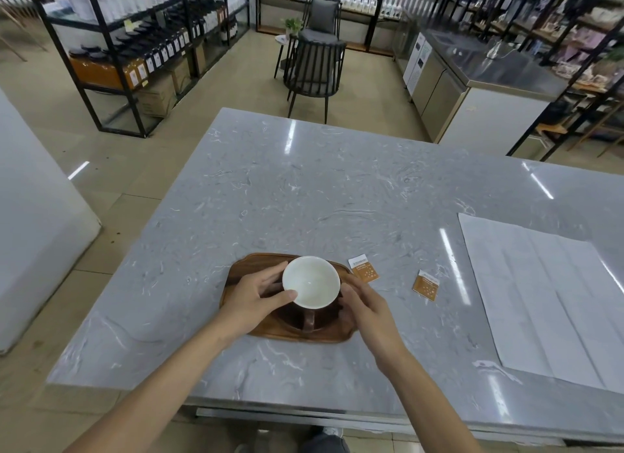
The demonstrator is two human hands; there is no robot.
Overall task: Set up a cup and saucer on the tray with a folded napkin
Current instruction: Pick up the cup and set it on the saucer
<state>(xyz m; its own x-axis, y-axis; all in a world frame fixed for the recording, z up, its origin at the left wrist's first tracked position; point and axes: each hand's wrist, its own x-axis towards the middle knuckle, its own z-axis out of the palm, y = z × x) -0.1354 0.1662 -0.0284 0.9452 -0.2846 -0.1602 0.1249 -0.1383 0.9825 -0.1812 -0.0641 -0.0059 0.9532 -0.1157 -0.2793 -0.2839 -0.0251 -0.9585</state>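
Two bare forearms enter from the bottom of the frame, uncovered up to the frame edge, with no sleeve, watch, bracelet or ring showing on either. The left hand [251, 302] and right hand [366, 312] are ungloved, with short nails. At the bottom centre, dark grey trousers [322, 444] and a pale shoe tip [332, 431] show.

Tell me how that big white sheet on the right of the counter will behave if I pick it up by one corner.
The white sheet lies flat and thin with visible fold creases, so it will probably flop and bend along those lines. It looks light and may slide on the glossy counter before lifting. A corner-only lift could drag it.
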